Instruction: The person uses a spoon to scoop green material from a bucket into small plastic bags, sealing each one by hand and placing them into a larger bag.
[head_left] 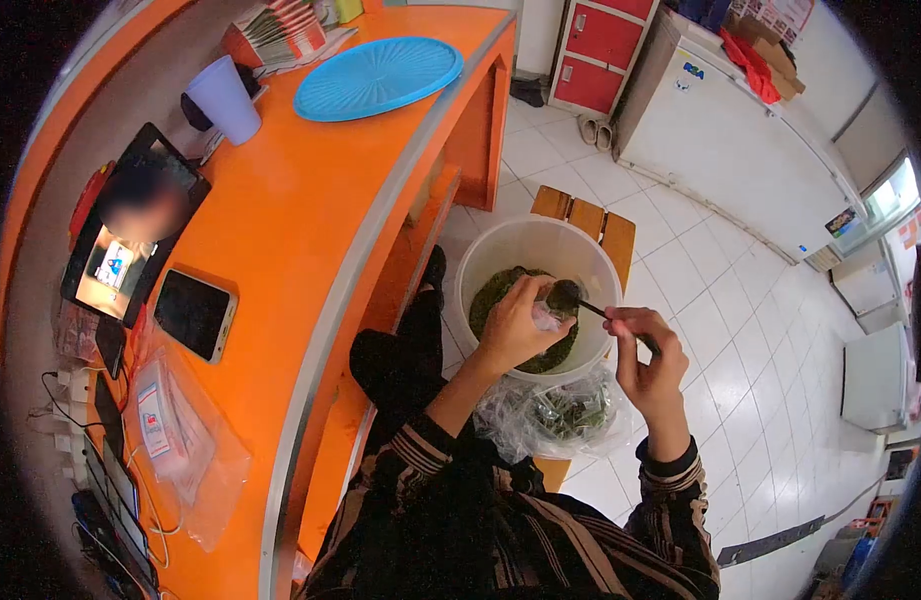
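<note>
A white plastic tub (592, 262) with dark green, crumbly contents (492, 292) stands on a slatted wooden stool (620, 240). Over the tub, my left hand (517, 325) is closed around a small clear plastic bag (548, 318), mostly hidden by the fingers. My right hand (652, 362), at the tub's right rim, grips the handle of a black spoon (564, 295). The spoon's bowl is at the mouth of the small bag; whether anything is in it is hard to tell. A large clear bag (520, 418) of small green-filled packets (570, 410) lies just below the tub.
An orange counter (280, 230) runs along the left. It carries a blue lid (380, 78), a light purple cup (225, 100), a phone (194, 315), a propped tablet (135, 225) and a pack of plastic bags (175, 430). A white chest freezer (720, 140) stands across the tiled floor.
</note>
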A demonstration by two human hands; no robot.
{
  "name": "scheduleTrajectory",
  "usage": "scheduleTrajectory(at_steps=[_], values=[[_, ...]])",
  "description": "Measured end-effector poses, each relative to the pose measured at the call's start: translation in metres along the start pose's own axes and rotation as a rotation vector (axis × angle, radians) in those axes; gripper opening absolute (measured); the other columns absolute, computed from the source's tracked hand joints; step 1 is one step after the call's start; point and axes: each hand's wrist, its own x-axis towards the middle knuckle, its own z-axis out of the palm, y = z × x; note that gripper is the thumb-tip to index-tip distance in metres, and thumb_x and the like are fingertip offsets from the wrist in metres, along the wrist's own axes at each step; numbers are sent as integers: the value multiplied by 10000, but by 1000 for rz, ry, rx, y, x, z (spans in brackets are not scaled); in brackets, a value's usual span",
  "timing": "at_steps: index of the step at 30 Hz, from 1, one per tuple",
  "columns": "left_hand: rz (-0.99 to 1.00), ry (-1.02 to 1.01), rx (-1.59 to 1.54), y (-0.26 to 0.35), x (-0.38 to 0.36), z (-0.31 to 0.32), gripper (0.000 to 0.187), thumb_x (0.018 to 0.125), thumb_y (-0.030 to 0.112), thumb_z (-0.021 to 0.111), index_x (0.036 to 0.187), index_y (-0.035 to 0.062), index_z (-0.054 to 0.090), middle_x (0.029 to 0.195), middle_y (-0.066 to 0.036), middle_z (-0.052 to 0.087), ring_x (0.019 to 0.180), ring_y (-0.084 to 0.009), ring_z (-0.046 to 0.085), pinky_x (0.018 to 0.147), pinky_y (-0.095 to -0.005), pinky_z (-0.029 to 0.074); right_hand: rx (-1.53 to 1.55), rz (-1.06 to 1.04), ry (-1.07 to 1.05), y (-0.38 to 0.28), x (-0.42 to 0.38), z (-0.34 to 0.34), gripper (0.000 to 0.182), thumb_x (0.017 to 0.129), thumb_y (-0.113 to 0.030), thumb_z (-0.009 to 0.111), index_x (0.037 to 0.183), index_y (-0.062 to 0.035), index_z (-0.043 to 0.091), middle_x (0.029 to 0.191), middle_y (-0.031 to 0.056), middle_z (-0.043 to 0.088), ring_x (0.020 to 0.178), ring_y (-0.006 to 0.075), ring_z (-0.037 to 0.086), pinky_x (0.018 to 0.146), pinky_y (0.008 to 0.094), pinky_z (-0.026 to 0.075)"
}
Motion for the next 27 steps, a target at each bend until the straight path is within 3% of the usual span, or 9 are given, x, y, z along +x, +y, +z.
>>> scheduleTrajectory(at_steps=[2, 8, 10, 12, 16, 19, 21, 23, 27], values=[[6, 20, -17, -2, -1, -1, 530, 664, 173, 791, 1099, 36, 522, 1020, -137, 574, 932, -286, 596, 792, -360, 494, -5, -82, -51, -3, -1, 1, 185, 878, 61, 510, 987, 13, 368, 870, 219, 621, 709, 213, 643, 668, 301, 546], [-42, 19, -154, -12, -2, -3, 514, 660, 126, 800, 1083, 34, 523, 1011, -112, 569, 914, -209, 589, 800, -300, 484, 213, 151, 291, 10, -8, 4, 243, 857, 29, 576, 1044, 23, 421, 879, 177, 646, 770, 210, 655, 697, 282, 534], [1, 171, -270, -23, -2, 1, 540, 646, 181, 814, 1087, 67, 525, 935, -60, 567, 827, -189, 571, 702, -315, 470, 74, 307, 188, 6, 6, 7, 347, 816, -51, 662, 1068, 28, 437, 970, 163, 627, 878, 243, 629, 776, 317, 492], [-34, 170, -347, -27, -4, 4, 513, 661, 177, 810, 1064, 67, 512, 947, -61, 567, 842, -177, 566, 715, -310, 465, -214, 189, 8, 11, 6, 17, 372, 792, -70, 682, 1082, 9, 463, 979, 154, 615, 887, 274, 616, 777, 338, 474], [72, 149, -611, -10, -5, 4, 442, 711, 146, 786, 984, 62, 448, 970, -75, 559, 890, -138, 547, 754, -286, 454, -74, 136, -108, 21, -16, 59, 291, 775, -67, 687, 1018, -10, 539, 904, 142, 624, 806, 301, 616, 733, 350, 478], [-35, 94, -594, -11, -9, -9, 418, 739, 90, 758, 960, 54, 405, 974, -74, 541, 918, -129, 542, 778, -264, 446, 174, 432, 14, 32, -19, 65, 77, 853, -48, 617, 862, 10, 568, 788, 74, 627, 724, 140, 602, 685, 258, 474], [-48, 98, -423, -13, -12, -17, 410, 745, 69, 748, 976, 49, 410, 987, -72, 537, 911, -130, 549, 779, -256, 444, 287, 484, -72, 39, -23, 63, 79, 877, -78, 597, 872, -3, 572, 780, 59, 623, 704, 118, 583, 654, 248, 464], [-320, 14, -875, -10, -13, -21, 294, 776, 58, 709, 958, 35, 479, 958, -57, 571, 864, -113, 560, 743, -252, 444, 395, 537, -150, 43, -24, 61, 92, 901, -107, 578, 881, -17, 576, 773, 44, 619, 683, 96, 564, 623, 238, 455], [-277, 7, -706, -19, -16, -19, 117, 827, 91, 648, 877, 20, 568, 854, -35, 603, 807, -103, 579, 700, -262, 451, 528, 746, -114, 42, -24, 61, 143, 911, -137, 568, 975, -9, 555, 734, 11, 605, 650, 75, 539, 576, 219, 413]])
